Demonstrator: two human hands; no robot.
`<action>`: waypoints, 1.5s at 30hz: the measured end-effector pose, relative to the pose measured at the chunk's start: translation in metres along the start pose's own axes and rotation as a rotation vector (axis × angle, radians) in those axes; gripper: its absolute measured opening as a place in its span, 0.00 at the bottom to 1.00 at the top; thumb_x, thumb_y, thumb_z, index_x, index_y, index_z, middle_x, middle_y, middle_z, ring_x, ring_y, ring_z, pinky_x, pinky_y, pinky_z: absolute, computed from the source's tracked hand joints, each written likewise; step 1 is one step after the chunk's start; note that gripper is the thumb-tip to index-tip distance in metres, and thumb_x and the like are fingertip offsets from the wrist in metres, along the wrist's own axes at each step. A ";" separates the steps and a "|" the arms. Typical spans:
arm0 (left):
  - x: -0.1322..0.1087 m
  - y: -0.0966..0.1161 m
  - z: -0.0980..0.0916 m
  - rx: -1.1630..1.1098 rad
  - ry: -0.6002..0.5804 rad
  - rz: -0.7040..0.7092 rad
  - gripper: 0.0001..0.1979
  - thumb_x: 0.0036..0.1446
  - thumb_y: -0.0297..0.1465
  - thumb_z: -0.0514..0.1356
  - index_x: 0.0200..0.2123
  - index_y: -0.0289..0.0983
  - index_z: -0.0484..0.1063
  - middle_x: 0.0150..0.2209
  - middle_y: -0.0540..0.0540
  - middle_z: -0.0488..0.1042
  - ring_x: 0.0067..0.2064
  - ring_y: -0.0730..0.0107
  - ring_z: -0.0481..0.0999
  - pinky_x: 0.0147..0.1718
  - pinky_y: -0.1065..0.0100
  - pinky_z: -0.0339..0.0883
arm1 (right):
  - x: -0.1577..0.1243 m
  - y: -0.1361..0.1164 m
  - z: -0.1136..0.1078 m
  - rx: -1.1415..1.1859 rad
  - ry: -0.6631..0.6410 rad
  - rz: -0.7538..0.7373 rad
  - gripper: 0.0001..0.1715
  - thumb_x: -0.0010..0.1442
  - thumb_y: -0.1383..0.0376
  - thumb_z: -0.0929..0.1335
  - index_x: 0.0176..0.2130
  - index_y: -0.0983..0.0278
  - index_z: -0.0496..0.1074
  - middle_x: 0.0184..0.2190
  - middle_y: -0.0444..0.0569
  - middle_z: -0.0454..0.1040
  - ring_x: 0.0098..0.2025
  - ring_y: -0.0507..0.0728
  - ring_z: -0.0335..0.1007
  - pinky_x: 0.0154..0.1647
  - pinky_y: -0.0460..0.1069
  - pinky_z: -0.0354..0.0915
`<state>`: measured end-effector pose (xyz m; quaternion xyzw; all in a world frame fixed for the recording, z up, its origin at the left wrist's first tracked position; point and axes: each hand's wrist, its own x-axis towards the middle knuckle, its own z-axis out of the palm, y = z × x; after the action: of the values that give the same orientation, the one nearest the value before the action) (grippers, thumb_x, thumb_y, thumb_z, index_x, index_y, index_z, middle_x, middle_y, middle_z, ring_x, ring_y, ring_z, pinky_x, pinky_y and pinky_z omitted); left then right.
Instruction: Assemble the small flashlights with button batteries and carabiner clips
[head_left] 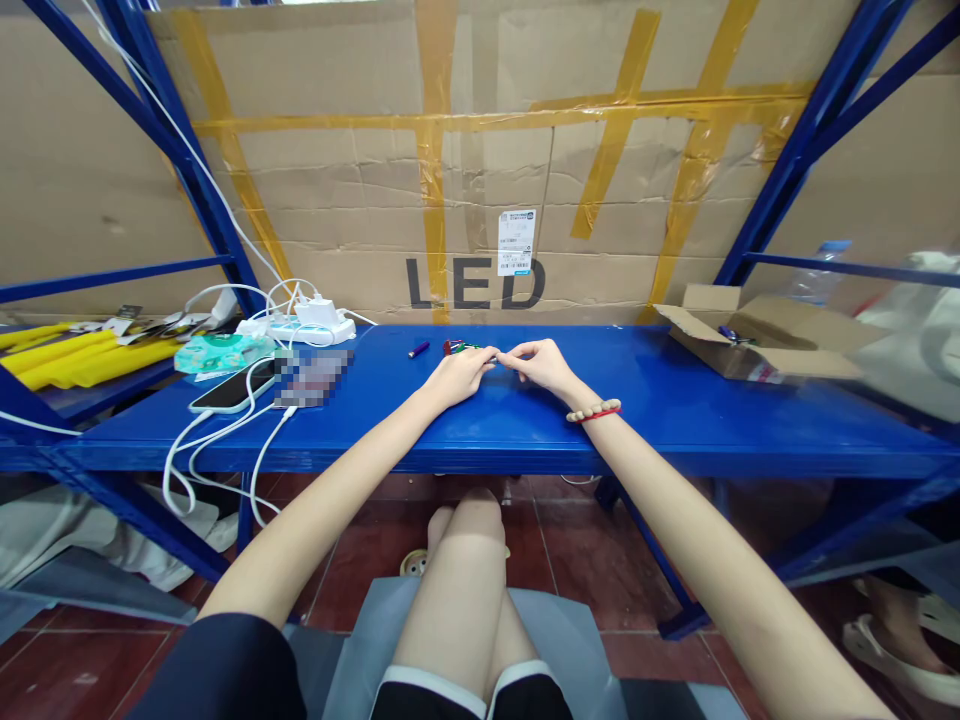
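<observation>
Over the middle of the blue tabletop (360,430), my left hand (459,376) is closed, its fingertips pinched near those of my right hand (546,366). My right hand is closed as well, thumb and forefinger together. Whatever lies between the two sets of fingertips is too small to make out. Just behind my left hand lie small red and green pieces (454,347), partly hidden by it. A short dark purple cylinder (418,350) rests on the table to the left of them.
An open cardboard box (731,350) with small dark items stands on the right. At left are a charging phone (234,388), a power strip (311,328) with white cables, and a green packet (223,352). A large taped carton (360,220) walls off the back.
</observation>
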<state>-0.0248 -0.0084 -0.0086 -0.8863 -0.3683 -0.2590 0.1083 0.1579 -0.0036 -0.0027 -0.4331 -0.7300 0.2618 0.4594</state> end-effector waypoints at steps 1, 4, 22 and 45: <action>0.000 0.000 0.000 0.000 0.000 -0.017 0.12 0.63 0.28 0.47 0.47 0.37 0.64 0.46 0.42 0.74 0.48 0.63 0.73 0.44 0.65 0.68 | 0.001 0.000 0.000 0.002 0.007 -0.012 0.30 0.40 0.43 0.71 0.23 0.69 0.75 0.18 0.49 0.72 0.15 0.47 0.58 0.17 0.44 0.54; 0.001 0.002 0.000 -0.003 0.002 -0.068 0.12 0.64 0.30 0.46 0.48 0.38 0.63 0.47 0.42 0.74 0.48 0.63 0.73 0.42 0.65 0.68 | 0.003 0.002 0.000 0.017 0.031 -0.064 0.29 0.41 0.45 0.71 0.28 0.69 0.76 0.23 0.51 0.75 0.16 0.48 0.60 0.18 0.45 0.57; 0.001 0.003 -0.005 -0.064 -0.026 -0.153 0.12 0.65 0.31 0.43 0.46 0.39 0.63 0.45 0.44 0.74 0.46 0.63 0.74 0.37 0.66 0.68 | -0.003 0.000 -0.001 -0.320 0.129 -0.334 0.17 0.57 0.53 0.67 0.38 0.60 0.78 0.36 0.48 0.75 0.20 0.47 0.62 0.26 0.47 0.59; 0.001 -0.007 0.005 -0.156 -0.086 -0.026 0.11 0.65 0.32 0.43 0.42 0.36 0.63 0.42 0.42 0.73 0.44 0.63 0.72 0.43 0.63 0.66 | -0.001 0.006 -0.001 -0.346 0.106 -0.345 0.14 0.55 0.54 0.68 0.31 0.60 0.79 0.32 0.47 0.75 0.22 0.48 0.63 0.25 0.46 0.56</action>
<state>-0.0272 -0.0006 -0.0122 -0.8975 -0.3626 -0.2502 0.0195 0.1616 -0.0020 -0.0070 -0.3876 -0.8018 0.0275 0.4540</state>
